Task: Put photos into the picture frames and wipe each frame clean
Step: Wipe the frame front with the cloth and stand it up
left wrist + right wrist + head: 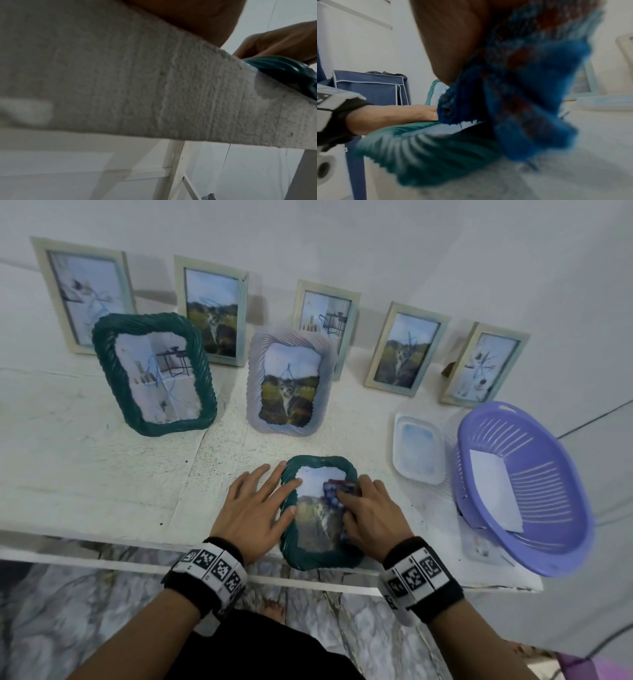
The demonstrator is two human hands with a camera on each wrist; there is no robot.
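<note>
Head view: white table [85, 474] by wall; left hand [260, 505] flat, right hand [370, 515] gripping cloth [334, 491].

No legible text, brand, number or label appears in any view. The only signs are black-and-white square coded markers printed on the white panels of the left wristband [215, 566] and the right wristband [418, 574]; these carry block patterns, not readable characters. Small marks beside the markers are too small to read. In the right wrist view, part of one marker on the left wristband [323, 97] is visible but blurred. The photos in the frames show no lettering.
</note>
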